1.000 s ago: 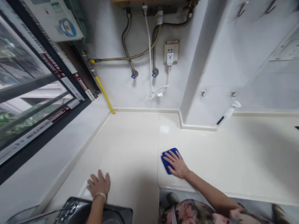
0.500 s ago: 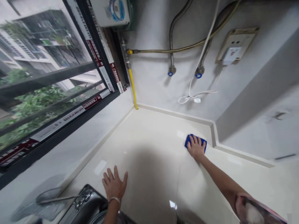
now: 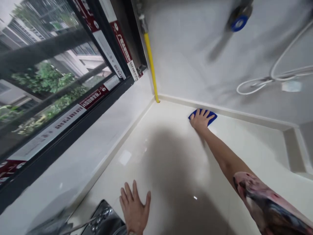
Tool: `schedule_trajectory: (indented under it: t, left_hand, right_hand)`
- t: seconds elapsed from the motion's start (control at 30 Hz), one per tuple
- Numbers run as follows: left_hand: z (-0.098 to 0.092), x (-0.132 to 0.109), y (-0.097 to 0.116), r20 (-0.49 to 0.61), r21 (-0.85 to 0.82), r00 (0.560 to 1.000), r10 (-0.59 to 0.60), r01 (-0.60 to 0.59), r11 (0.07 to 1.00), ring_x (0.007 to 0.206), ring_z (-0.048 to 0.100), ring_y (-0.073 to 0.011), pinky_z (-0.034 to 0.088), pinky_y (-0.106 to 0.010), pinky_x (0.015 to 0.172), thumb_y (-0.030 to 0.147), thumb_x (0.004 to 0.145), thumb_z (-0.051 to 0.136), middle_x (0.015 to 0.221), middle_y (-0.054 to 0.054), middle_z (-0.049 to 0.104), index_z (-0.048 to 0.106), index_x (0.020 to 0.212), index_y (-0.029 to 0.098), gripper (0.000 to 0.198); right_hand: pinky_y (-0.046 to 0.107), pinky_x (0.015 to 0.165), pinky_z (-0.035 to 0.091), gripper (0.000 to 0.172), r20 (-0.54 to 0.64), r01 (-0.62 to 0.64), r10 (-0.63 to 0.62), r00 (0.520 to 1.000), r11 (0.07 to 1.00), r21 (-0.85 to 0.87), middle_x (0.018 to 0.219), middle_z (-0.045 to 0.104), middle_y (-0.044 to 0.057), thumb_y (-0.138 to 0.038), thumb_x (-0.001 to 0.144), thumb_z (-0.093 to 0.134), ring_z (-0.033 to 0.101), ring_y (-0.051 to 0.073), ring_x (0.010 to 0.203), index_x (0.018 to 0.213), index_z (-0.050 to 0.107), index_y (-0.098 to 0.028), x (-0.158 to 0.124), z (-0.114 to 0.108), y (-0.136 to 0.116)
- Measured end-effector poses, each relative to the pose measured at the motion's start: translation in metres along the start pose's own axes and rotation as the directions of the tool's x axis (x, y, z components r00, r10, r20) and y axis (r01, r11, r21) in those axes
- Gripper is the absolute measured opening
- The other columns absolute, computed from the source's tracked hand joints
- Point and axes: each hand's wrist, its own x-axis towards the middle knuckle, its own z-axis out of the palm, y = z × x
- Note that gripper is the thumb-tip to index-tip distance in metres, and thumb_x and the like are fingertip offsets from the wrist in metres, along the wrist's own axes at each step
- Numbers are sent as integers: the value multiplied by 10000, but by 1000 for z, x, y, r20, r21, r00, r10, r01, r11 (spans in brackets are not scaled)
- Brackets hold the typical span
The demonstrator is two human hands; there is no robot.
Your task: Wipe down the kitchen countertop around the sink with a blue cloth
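My right hand [image 3: 200, 120] presses down on a blue cleaning cloth [image 3: 211, 119] with its fingers spread across it. The cloth lies on the pale, glossy countertop [image 3: 137, 195], close against the raised strip along the back wall. Part of the cloth is hidden under the palm and fingers. Nearer to me, my left hand [image 3: 136, 206] rests flat on the countertop, fingers apart and nothing in it. Just left of that hand is the corner of a dark metal sink [image 3: 105, 218], cut off by the frame's lower edge.
A yellow pipe [image 3: 151, 62] runs down into the back left corner. The dark window frame [image 3: 73, 127] borders the left side. On the back wall are a blue-handled valve [image 3: 239, 23] and a looped white cable [image 3: 259, 83]. The raised edge steps forward [image 3: 294, 148] at the right.
My right hand has moved the cloth from near the right-hand step to the back edge, leftward along the counter. The view has come closer to the corner. My left hand still lies flat.
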Motion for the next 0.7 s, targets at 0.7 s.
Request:
schedule_trajectory:
  t: [0.7]
  left_hand:
    - [-8,-15,3,6,39,999,44,-44,998,1664,-7,-423,253,-738,1270,598,952,467,1817,-83,-47,26,1732,261,957]
  right_hand:
    - [883,1144,-86,793,1,585,-595,804,791,178,1708,208,347,-474,1066,270,103,548,1584,1620,266,94,-29,76,-275]
